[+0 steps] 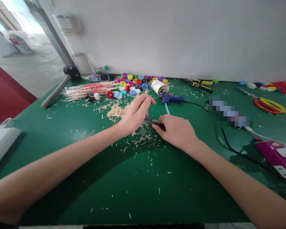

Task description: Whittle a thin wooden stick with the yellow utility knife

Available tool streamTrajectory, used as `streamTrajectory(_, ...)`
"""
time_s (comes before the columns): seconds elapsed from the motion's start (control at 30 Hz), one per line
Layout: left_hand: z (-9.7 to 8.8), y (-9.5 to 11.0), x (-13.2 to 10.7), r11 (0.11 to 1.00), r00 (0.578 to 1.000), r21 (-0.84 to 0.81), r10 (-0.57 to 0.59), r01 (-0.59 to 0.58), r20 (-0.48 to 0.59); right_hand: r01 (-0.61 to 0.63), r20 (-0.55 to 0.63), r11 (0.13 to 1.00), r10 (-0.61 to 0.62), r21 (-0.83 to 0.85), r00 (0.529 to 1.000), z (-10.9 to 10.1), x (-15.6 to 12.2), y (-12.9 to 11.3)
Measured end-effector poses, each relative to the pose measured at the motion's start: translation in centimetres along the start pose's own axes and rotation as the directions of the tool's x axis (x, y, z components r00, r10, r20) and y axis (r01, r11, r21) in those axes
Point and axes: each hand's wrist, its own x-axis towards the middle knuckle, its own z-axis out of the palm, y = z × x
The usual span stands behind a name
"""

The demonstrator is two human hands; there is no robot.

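Note:
My right hand (177, 131) is closed on a small knife with a black handle (154, 121), its blade pointing left toward my left hand. My left hand (135, 113) has its fingers curled together just above the blade's tip; what it pinches is too small to see. Both hands hover over a scatter of pale wood shavings (143, 135) on the green table (138, 184). A larger heap of shavings (115, 111) lies just left of my left hand.
Behind the hands lie a blue glue gun (173, 99) with a black cord, a tipped white cup (159, 87), several coloured bottle caps (133, 83), wrapped chopsticks (90, 88) and a hammer (59, 86). Pliers (200, 85), red and yellow rings (270, 105) and a purple power strip (277, 157) sit right.

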Motion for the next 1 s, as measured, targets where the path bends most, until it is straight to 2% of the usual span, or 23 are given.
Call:
streamTrajectory(0.13,-0.2,0.6,0.3,0.989,0.988,0.042,0.145,-0.143,-0.046,0.033,-0.035,0.999,-0.033,-0.024,0.999,0.1,-0.2,-0.2)
streamTrajectory(0.2,-0.7,1.0,0.4,0.983,0.984,0.055,0.178,-0.177,-0.016,0.029,-0.029,0.999,-0.030,-0.030,0.999,0.1,-0.1,-0.2)
streamTrajectory(0.3,-1.3,0.9,0.4,0.991,0.986,0.022,0.128,-0.131,0.103,0.018,-0.008,1.000,-0.018,-0.017,1.000,0.0,0.0,-0.1)
streamTrajectory(0.33,-1.3,0.9,0.3,0.995,0.989,-0.005,0.095,-0.095,0.113,0.017,-0.004,1.000,-0.017,-0.011,1.000,0.0,0.0,-0.1)
streamTrajectory(0.47,-0.7,0.9,0.0,0.964,0.998,-0.260,-0.062,0.056,-0.015,0.028,-0.010,1.000,-0.028,-0.009,1.000,0.0,-0.2,-0.3)
streamTrajectory(0.57,-0.3,1.5,0.0,0.900,0.991,-0.423,-0.128,0.103,-0.031,0.043,-0.014,0.999,-0.043,0.009,0.999,0.0,-0.4,-0.6)
streamTrajectory(0.77,-0.5,1.2,0.5,0.931,0.986,-0.357,-0.120,0.070,-0.119,0.062,0.042,0.998,-0.063,0.024,0.997,-0.3,-0.8,-1.5)
streamTrajectory(1.0,-0.3,1.2,0.4,0.931,0.988,-0.360,-0.105,0.058,-0.111,0.079,0.024,0.997,-0.079,0.006,0.997,-0.3,-0.9,-1.5)
